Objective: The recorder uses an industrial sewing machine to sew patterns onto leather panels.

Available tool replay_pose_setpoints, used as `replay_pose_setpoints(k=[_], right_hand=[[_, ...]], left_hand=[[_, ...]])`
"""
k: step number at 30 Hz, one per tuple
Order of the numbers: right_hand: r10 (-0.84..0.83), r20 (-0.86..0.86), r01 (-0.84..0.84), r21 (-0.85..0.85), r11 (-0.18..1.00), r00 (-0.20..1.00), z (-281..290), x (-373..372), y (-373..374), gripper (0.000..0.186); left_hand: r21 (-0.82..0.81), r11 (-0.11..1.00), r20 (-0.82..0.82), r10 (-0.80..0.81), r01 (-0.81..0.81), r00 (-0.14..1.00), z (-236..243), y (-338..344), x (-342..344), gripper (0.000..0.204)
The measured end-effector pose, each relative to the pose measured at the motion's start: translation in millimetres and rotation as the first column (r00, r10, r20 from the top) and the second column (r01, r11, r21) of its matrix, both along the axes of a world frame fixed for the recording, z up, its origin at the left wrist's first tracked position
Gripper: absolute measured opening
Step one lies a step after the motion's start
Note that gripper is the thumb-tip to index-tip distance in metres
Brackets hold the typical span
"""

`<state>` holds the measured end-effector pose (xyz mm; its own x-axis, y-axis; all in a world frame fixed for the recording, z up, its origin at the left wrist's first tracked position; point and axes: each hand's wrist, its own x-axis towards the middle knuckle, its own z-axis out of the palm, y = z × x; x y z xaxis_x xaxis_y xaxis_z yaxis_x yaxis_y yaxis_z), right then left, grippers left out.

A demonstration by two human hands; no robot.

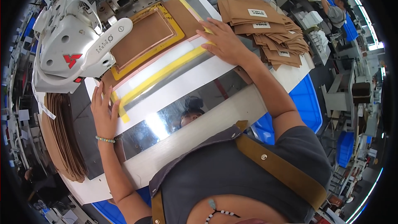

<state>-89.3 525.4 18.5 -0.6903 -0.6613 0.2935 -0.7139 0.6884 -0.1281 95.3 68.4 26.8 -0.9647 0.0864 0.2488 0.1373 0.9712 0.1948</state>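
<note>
The panel (143, 37) lies on a yellow-taped template (166, 74) by the sewing machine (68, 45), back from the tabletop's (244, 105) near edge. Left hand (103, 114) and right hand (228, 43) rest open at its ends, grasping nothing, probably steadying it. Brown stack (62, 141) and pile (269, 31) sit aside, left and right edges.

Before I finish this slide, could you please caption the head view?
Left hand and right hand at opposite ends of a yellow-taped template before a white machine, brown pieces piled either side.

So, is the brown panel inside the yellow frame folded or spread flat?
Spread flat: the brown panel shows one even face within the yellow frame, no crease visible, underside hidden.
</note>
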Motion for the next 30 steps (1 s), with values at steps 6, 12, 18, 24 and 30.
replay_pose_setpoints(k=[6,12,18,24,30], right_hand=[[0.0,-0.008,0.0,-0.029,1.0,1.0,3,-1,-2,0.051],[-0.189,-0.152,0.119,-0.382,0.916,0.97,45,-20,28,0.026],[-0.431,-0.25,0.369,-0.259,0.892,0.867,91,-57,116,0.022],[-0.368,-0.254,0.303,-0.263,0.916,0.894,44,-55,128,0.011],[-0.505,-0.2,0.51,-0.033,0.86,0.839,58,-73,124,0.013]], left_hand=[[0.017,1.0,-0.054,-0.019,0.02,0.998,-1,-1,-3,0.046],[0.047,0.999,-0.07,-0.006,0.009,0.998,-3,3,-6,0.045],[0.016,1.0,-0.068,-0.017,0.018,0.998,-1,-1,1,0.045],[0.034,0.999,-0.042,0.008,-0.006,0.999,2,2,2,0.045],[0.019,0.999,-0.026,-0.035,0.036,0.999,19,-3,13,0.044]])
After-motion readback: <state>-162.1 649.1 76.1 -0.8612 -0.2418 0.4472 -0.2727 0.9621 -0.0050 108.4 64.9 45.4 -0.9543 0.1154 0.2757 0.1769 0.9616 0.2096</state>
